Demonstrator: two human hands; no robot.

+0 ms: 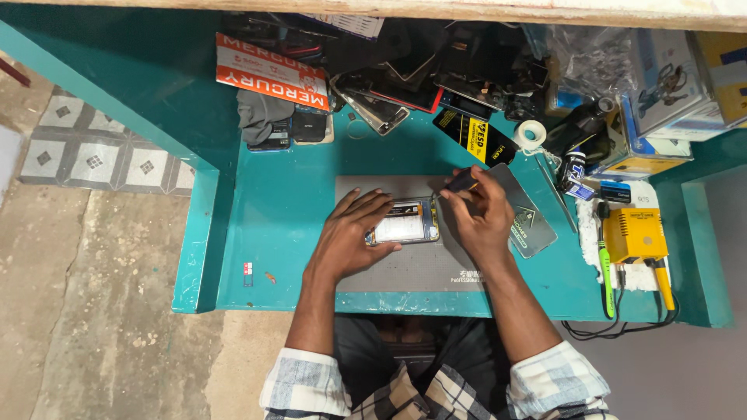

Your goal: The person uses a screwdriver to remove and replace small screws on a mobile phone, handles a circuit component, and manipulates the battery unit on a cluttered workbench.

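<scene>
Opened phone [404, 224], pale inside with dark frame, pinned flat under left hand [354, 233] fingertips. Right hand [482, 214] pinching dark-handled tool [461, 183], tip just beside phone's upper edge. Beneath: grey work mat [420, 268] on teal table [280, 210]; concrete floor further left.

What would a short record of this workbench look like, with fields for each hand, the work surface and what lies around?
left hand: left hand lies flat, fingers spread, pressing on the opened rectangular smartphone
right hand: right hand pinches a thin dark-handled tool, tip toward the phone's upper edge
surface: grey rubber work mat on a teal painted table
right side: yellow box-shaped soldering station, white tape roll
back: heap of dark phone parts
</scene>
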